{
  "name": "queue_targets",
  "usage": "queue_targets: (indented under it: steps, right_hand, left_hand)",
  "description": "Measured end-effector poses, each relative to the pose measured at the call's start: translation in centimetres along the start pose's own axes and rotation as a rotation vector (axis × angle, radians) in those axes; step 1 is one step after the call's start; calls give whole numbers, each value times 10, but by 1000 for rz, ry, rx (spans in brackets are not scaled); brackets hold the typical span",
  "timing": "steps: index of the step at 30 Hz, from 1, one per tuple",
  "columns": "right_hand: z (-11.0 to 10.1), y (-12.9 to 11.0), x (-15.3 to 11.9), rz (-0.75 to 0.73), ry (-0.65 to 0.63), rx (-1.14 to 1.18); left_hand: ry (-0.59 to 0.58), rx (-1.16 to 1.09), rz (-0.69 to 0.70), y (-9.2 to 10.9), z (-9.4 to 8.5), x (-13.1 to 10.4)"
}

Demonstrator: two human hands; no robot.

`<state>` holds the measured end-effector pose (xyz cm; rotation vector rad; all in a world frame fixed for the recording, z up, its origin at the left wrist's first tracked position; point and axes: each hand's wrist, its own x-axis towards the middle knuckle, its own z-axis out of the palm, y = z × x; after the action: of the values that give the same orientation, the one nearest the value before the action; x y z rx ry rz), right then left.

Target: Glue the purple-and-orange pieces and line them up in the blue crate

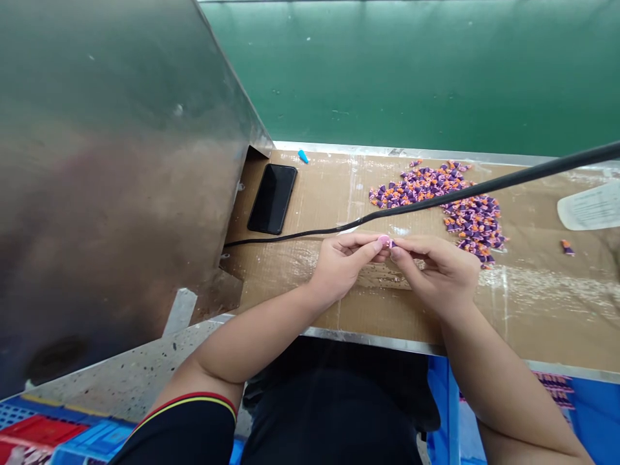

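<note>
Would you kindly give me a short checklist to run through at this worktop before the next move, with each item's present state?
1. Left hand grip on the pink piece: ok, pinched between thumb and finger.
2. Right hand grip on the purple piece: ok, held at the fingertips.
3. Whether the two pieces are joined: cannot tell, too small and partly covered.
4. Clear view of the pile: not ok, the black cable crosses in front of part of it.
5. Phone away from both hands: ok.
6. All small figures together: not ok, one lies apart at the right.
</note>
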<state>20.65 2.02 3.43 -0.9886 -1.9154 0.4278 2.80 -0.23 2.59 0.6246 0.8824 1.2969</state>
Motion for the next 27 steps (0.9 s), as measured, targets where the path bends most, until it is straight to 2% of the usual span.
queue_targets:
  steps: [11,23,27]
  right_hand:
    - [2,-5,4,-88,58,-70]
    - [11,-14,0,-154,201,-132]
    - [10,-18,-3,-105,149,-136]
  left_hand:
    - [-56,126,158,1,-3,-6]
    - [-54,362,577,-8,-3,-3]
    - [-17,533,703,-6,-5,-6]
